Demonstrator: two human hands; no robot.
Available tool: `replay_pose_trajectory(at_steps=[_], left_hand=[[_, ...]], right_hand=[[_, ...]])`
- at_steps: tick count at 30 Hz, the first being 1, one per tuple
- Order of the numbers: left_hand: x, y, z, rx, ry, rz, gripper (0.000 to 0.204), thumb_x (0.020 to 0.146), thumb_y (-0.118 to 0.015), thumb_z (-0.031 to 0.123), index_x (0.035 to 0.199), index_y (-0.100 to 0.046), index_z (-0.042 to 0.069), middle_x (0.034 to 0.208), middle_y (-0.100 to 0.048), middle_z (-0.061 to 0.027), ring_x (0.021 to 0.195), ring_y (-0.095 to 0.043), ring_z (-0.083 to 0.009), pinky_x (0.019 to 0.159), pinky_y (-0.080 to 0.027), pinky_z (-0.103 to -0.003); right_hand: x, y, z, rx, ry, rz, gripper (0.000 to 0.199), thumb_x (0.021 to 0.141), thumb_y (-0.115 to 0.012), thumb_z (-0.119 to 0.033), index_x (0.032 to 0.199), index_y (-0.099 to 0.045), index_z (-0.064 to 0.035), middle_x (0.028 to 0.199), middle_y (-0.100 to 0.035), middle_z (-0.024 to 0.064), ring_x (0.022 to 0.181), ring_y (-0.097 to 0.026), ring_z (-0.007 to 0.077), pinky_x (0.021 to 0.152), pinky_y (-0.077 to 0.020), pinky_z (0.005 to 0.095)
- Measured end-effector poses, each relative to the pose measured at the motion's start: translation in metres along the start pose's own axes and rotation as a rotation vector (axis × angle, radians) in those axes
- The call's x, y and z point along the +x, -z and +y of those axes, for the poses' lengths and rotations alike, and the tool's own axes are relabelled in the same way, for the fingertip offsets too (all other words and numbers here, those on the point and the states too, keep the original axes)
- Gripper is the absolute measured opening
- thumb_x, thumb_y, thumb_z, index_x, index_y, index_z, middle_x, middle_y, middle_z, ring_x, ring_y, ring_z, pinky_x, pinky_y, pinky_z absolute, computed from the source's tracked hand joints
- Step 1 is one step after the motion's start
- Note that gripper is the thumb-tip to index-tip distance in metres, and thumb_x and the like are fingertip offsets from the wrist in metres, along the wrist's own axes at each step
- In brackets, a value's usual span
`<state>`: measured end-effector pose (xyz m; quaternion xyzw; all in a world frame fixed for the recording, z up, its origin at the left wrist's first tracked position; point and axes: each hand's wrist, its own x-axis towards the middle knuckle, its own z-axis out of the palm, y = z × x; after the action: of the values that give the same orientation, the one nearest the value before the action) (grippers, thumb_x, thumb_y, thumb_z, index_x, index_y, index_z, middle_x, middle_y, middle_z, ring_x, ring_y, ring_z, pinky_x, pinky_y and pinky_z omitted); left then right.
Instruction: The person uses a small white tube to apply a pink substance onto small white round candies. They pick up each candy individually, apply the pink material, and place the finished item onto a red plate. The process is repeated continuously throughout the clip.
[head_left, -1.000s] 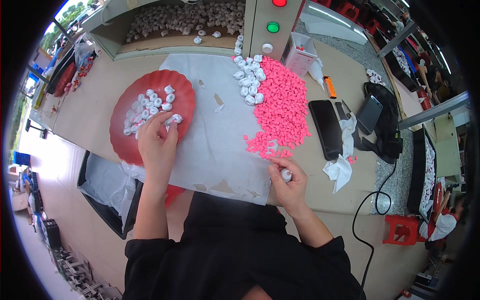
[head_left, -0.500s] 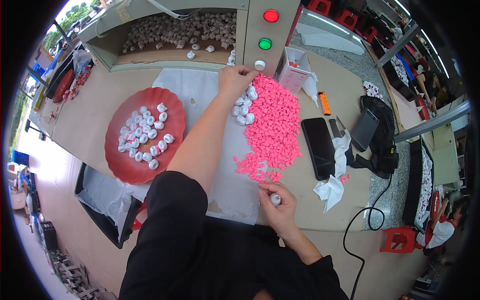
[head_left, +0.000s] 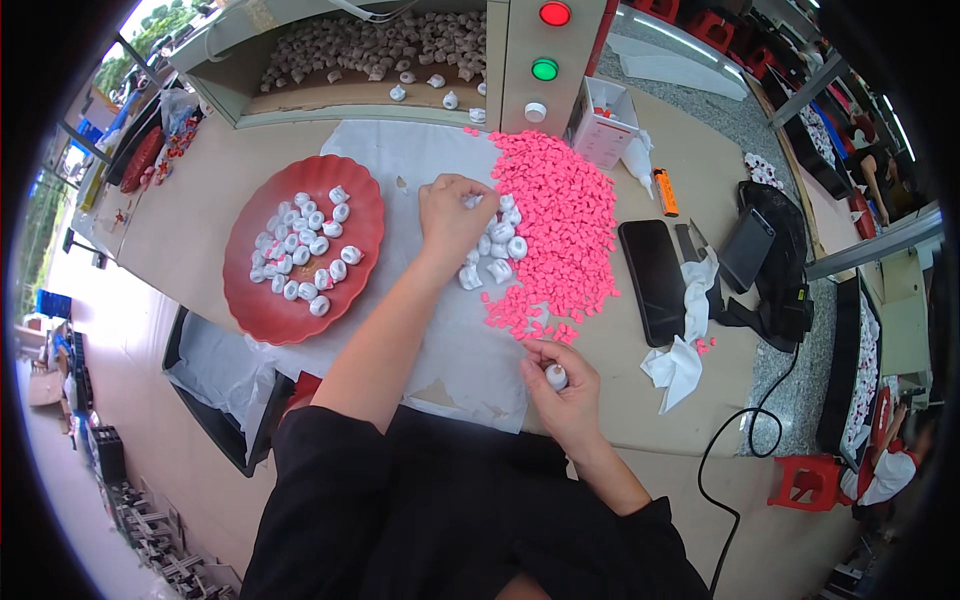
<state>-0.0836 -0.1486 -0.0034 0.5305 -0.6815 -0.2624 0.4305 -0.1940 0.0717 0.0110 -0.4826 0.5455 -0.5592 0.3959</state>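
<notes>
Left hand (head_left: 452, 212) is reached across the white sheet (head_left: 400, 170), fingers closed over the small white pieces (head_left: 492, 250) beside the pink pile (head_left: 560, 225). Right hand (head_left: 562, 385) is held near the bench (head_left: 190, 250) front edge, one white piece (head_left: 556, 377) pinched between fingertips, just below the pink pile's lower edge. More white pieces are collected in the red plate (head_left: 355, 215) at left. A black phone (head_left: 652, 282) is laid right of the pile.

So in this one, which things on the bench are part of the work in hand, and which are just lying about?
In use:
left hand on the loose white pieces
right hand holding one white piece
pink pellet pile
red plate of white pieces

Lying about:
black phone
orange lighter
crumpled tissue
black bag
</notes>
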Motion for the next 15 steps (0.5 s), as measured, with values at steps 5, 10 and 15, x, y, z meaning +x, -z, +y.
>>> replay_pose_trajectory(at_steps=[5,10,15], left_hand=[[-0.045,0.009,0.021,0.048,-0.019,0.056,0.017,0.071,-0.068,0.024,0.080,-0.067,0.009,0.099,-0.055,-0.0118,0.097,-0.044,-0.0295,0.084,-0.037,-0.036],[-0.058,0.028,0.024,-0.016,-0.164,0.186,0.024,0.077,-0.064,0.023,0.095,-0.062,0.007,0.100,-0.053,-0.0130,0.096,-0.046,-0.0292,0.085,-0.037,-0.037],[-0.122,0.073,0.034,0.026,-0.210,-0.094,0.022,0.076,-0.064,0.012,0.094,-0.057,0.002,0.097,-0.053,-0.0144,0.092,-0.048,-0.0295,0.080,-0.040,-0.037]], right_hand=[[0.004,-0.004,0.003,-0.059,0.045,-0.031,0.024,0.078,-0.062,-0.002,0.103,-0.060,-0.0009,0.083,-0.057,0.0019,0.074,-0.051,0.0060,0.065,-0.0417,0.0192],[0.003,-0.004,-0.001,0.013,-0.046,-0.016,0.025,0.077,-0.063,-0.003,0.102,-0.058,-0.0010,0.077,-0.053,0.0000,0.071,-0.048,0.0061,0.064,-0.0400,0.0200],[0.002,0.007,0.010,0.182,0.082,-0.016,0.026,0.083,-0.055,-0.006,0.107,-0.046,-0.0011,0.086,-0.046,0.0018,0.078,-0.045,0.0087,0.072,-0.0386,0.0228]])
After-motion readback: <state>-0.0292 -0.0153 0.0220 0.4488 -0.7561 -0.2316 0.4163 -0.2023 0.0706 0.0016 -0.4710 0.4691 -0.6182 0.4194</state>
